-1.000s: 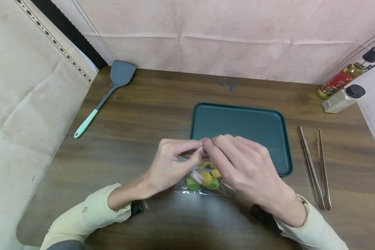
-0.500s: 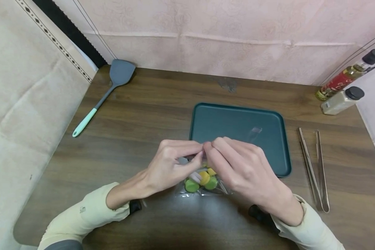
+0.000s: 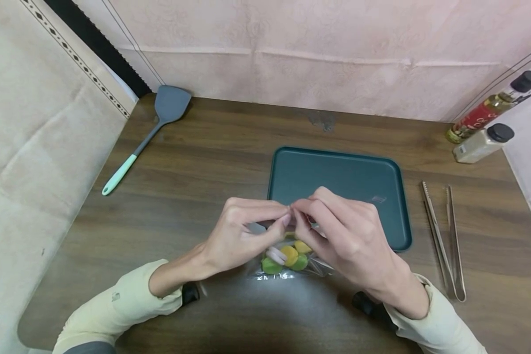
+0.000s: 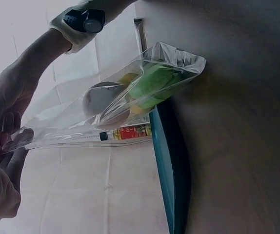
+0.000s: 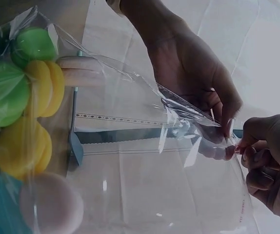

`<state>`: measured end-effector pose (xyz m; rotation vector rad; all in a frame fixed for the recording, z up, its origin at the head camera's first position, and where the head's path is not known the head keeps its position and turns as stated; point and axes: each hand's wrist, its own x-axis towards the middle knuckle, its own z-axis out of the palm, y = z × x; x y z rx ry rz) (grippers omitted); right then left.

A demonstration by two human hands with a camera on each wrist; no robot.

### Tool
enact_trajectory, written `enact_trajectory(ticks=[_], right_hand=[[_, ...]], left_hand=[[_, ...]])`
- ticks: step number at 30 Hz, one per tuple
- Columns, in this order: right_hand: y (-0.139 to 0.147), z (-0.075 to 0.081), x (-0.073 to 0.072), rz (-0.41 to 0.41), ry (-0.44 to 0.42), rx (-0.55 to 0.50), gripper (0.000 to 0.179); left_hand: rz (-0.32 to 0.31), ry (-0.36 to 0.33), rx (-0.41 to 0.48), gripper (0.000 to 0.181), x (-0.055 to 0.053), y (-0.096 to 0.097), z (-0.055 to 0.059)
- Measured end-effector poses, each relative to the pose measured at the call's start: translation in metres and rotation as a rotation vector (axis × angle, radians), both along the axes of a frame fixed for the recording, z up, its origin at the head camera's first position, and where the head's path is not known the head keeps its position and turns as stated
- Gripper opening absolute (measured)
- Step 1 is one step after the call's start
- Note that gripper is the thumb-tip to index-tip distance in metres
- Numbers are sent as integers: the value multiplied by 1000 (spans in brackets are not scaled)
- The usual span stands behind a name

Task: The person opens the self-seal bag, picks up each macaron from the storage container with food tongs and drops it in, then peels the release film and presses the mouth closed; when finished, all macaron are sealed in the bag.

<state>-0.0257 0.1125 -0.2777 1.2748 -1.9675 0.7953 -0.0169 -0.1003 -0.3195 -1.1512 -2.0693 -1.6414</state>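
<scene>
A clear plastic bag (image 5: 145, 146) hangs upright below both hands, with green, yellow and pale round pieces in its bottom; green pieces (image 3: 272, 266) and a yellow piece (image 3: 289, 255) show in the head view. The left hand (image 3: 243, 236) pinches the bag's top edge between thumb and fingers. Right beside it, the right hand (image 3: 349, 241) pinches the same edge, its fingertips close to the left ones. In the left wrist view, the bag (image 4: 115, 97) slants down from the fingers. Whether its mouth is parted cannot be told.
A dark teal tray (image 3: 336, 172) lies behind the hands. Metal tongs (image 3: 444, 246) rest at the right. An oil bottle (image 3: 480, 115) and a black-capped jar (image 3: 482, 144) stand at the back right. A grey spatula (image 3: 148, 140) with mint handle lies at the left.
The right fingers have shifted slightly, with the right thumb now showing beneath the index finger. A faint clear glint has appeared over the tray. The left hand keeps its hold.
</scene>
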Motion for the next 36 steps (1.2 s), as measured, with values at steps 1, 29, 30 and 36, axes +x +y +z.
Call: enact_trajectory(ticks=[1,29,30,36], right_hand=[[0,0,0,3,-17,-8,24],[4,-4,-1,21,-150,58,31],[4,-4,-2,22,-135,66,30],[2,-5,-3,-9,-10,75,27]], left_hand=[[-1,-7,2,22,0,0,0],[9,-35,13,24,1,-2,0],[9,-34,13,24,1,-2,0],[-7,-29,15,24,1,-1,0]])
